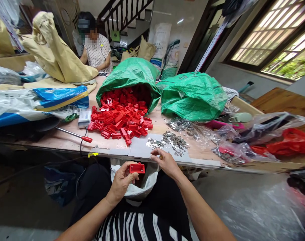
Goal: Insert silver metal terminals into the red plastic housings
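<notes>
My left hand point(123, 180) grips a red plastic piece point(137, 168), its hollow side facing up, above an open white sack point(139, 191) between my legs. At the table's front edge, my right hand point(165, 161) has its thumb and index finger pinched together near a pile of small metal parts point(155, 143); whatever they hold is too small to make out. Another pile of darker metal parts point(176, 140) lies just right of it. Many red pieces point(122, 122) spill from a green sack point(132, 72) onto the table.
A screwdriver-like tool with a red handle point(87, 139) lies on the table point(67, 144) at left. A second green sack point(192, 95) and plastic bags point(245, 150) are at right. A person point(98, 50) sits across the table beside a tan sack point(57, 53).
</notes>
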Tool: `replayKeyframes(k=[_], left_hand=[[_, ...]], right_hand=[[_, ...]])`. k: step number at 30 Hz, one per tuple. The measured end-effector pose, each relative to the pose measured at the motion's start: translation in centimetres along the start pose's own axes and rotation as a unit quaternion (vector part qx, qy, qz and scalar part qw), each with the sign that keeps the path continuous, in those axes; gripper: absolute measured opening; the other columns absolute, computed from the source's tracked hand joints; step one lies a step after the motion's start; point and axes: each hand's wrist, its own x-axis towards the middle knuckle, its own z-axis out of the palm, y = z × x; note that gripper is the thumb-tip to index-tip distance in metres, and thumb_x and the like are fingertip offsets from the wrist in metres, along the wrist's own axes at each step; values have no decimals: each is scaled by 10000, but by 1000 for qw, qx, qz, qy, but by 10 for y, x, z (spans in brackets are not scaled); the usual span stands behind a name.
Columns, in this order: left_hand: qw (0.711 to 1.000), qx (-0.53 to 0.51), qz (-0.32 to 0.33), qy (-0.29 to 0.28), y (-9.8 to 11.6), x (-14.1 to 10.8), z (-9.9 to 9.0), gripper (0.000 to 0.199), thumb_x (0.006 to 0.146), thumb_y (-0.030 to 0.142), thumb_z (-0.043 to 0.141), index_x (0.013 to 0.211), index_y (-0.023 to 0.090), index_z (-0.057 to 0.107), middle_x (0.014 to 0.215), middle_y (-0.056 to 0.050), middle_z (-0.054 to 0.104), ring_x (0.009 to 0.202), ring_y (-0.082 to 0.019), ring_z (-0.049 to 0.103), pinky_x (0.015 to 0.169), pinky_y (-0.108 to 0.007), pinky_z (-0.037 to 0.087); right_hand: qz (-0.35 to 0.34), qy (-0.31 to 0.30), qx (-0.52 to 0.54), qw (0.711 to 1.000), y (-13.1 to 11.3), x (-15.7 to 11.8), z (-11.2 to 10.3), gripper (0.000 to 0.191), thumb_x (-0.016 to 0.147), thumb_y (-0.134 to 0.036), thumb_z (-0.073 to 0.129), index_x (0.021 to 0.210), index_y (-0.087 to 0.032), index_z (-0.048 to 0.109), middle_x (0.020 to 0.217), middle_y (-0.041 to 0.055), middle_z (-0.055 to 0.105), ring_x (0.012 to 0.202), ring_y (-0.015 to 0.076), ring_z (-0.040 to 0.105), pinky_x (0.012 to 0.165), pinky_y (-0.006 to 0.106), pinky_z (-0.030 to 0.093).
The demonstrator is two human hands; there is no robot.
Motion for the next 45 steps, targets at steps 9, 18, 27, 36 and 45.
replayKeyframes(k=[9, 18, 27, 36, 45], left_hand=[[999, -6, -10, 46, 3, 4, -3, 298, 740, 302, 699, 992, 180, 599, 850, -14, 680, 689, -118, 600, 604, -225, 471], [997, 24, 13, 67, 7, 7, -11, 308, 751, 313, 686, 1009, 172, 597, 905, -35, 674, 754, -141, 604, 690, -255, 484], [978, 162, 104, 77, 10, 6, -12, 272, 772, 334, 669, 997, 186, 639, 984, -63, 621, 906, -185, 600, 817, -311, 490], [963, 217, 137, 81, 10, 6, -13, 251, 760, 337, 679, 960, 189, 648, 952, -64, 620, 866, -183, 607, 735, -283, 504], [965, 220, 124, 69, 10, 6, -11, 237, 782, 345, 656, 960, 190, 636, 959, -63, 610, 875, -180, 600, 745, -286, 504]], right_hand=[[-19, 14, -377, 926, -6, 54, 4, 192, 882, -224, 492, 1026, -236, 619, 1035, 37, 642, 941, 165, 589, 752, 240, 388], [11, -17, -400, 916, -15, 76, 10, 152, 862, -254, 513, 960, -228, 627, 1010, 52, 642, 888, 185, 592, 670, 257, 365], [23, -23, -391, 920, -16, 76, 8, 139, 854, -265, 537, 958, -228, 621, 999, 49, 657, 879, 190, 581, 661, 262, 348], [-4, -20, -376, 926, -13, 76, 6, 96, 851, -242, 534, 911, -213, 603, 962, 42, 643, 863, 175, 566, 664, 254, 329], [-17, 9, -365, 931, -6, 74, -3, 120, 882, -198, 477, 968, -197, 560, 984, 46, 653, 878, 164, 573, 697, 238, 346]])
